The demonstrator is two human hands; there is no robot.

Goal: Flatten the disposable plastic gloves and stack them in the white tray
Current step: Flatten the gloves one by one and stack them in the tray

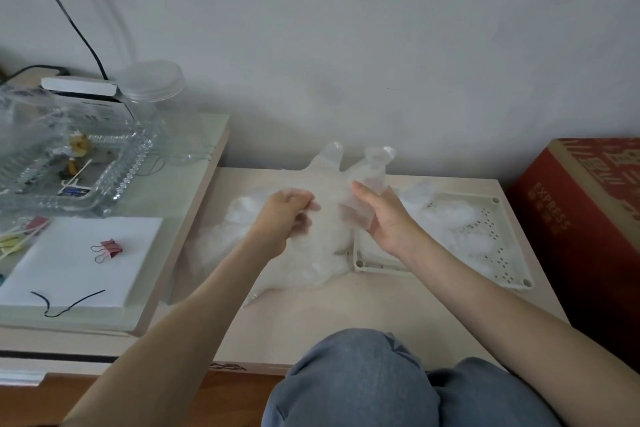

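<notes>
A clear plastic glove (334, 184) is held up above the low table, its fingers pointing up toward the wall. My left hand (287, 218) pinches its left side with curled fingers. My right hand (379, 215) grips its right side, with the film wrapped over the fingers. Below them a heap of crumpled clear gloves (311, 260) lies on the table. The white perforated tray (498, 250) sits to the right and holds some gloves (460, 218).
A red cardboard box (588, 218) stands right of the tray. A higher side table (173, 218) at left carries a glass dish, a clear jar (152, 87), a white pad (79, 260) and a pink binder clip (105, 250). My knees (363, 381) are below.
</notes>
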